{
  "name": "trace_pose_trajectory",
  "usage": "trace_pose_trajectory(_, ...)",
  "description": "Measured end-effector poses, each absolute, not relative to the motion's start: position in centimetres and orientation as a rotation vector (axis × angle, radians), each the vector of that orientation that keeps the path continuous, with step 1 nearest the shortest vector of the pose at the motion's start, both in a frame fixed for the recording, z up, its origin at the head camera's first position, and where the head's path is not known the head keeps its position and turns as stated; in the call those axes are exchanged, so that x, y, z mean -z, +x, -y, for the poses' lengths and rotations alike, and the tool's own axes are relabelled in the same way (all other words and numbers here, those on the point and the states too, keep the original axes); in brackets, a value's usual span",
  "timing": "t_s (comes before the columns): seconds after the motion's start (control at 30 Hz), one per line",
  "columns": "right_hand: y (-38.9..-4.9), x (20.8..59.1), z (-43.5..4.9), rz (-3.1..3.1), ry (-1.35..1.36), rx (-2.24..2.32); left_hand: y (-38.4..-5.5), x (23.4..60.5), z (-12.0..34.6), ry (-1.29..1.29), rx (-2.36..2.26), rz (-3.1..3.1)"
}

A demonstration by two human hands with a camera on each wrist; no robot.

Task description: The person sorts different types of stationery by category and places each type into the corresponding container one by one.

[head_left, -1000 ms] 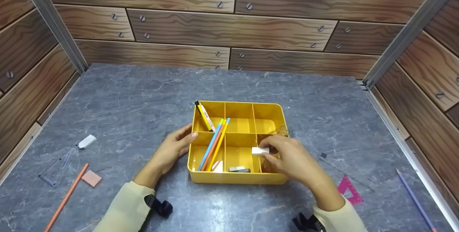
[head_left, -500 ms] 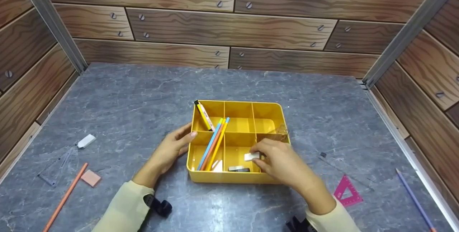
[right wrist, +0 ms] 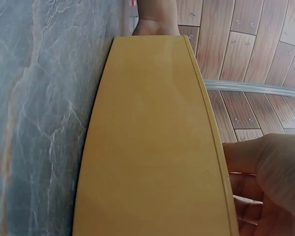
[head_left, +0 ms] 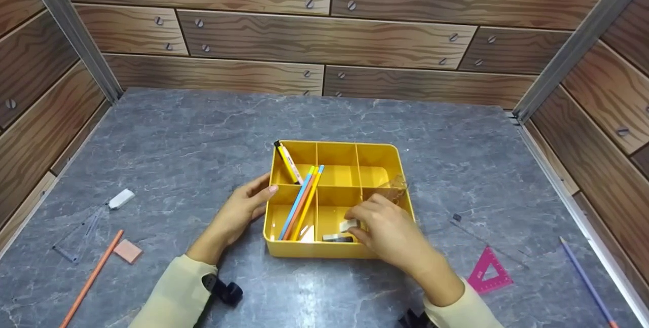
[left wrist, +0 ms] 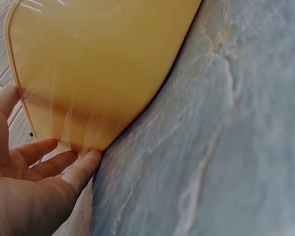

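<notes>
A yellow organizer box (head_left: 329, 250) with several compartments sits mid-table. My right hand (head_left: 388, 231) is over its front row, pinching a small white eraser (head_left: 348, 225) between thumb and fingertips above the front middle compartment. In that compartment lies another eraser, white and dark (head_left: 337, 238). My left hand (head_left: 243, 211) rests against the box's left side, thumb at the rim; in the left wrist view its fingers (left wrist: 81, 169) touch the outer wall. Colored pencils (head_left: 302, 206) lean in the front left compartment. A yellow-and-black pen (head_left: 288, 163) stands in the back left one.
Left on the table lie a white eraser (head_left: 121, 199), a clear set square (head_left: 76, 239), an orange pencil (head_left: 94, 275) and a pink eraser (head_left: 128, 251). At right are a pink set square (head_left: 489, 272) and a purple pencil (head_left: 585, 277). Wood-patterned walls (head_left: 324, 39) enclose the table.
My right hand has moved left with the white eraser, from the front right compartment to above the front middle one, and lower. The left hand has stayed at the box.
</notes>
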State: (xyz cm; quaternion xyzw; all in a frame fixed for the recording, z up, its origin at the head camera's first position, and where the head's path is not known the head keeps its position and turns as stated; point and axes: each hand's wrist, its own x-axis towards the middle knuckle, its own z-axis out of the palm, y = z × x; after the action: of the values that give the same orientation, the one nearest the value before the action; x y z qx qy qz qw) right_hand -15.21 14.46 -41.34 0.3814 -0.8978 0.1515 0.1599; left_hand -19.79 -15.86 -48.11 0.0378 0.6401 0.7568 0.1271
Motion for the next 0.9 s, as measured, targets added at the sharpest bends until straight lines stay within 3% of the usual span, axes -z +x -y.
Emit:
trace_pose_trajectory(0.47,-16.1,41.8,-14.3,2.573,1.105,-0.47,-19.7,48.1,16.0,0.095,-2.199,-1.869)
trace_pose_trajectory(0.9,-16.3,40.8,-17.5,2.548,1.024,-0.602,-19.7,48.0,16.0,0.11,-2.188,-1.858)
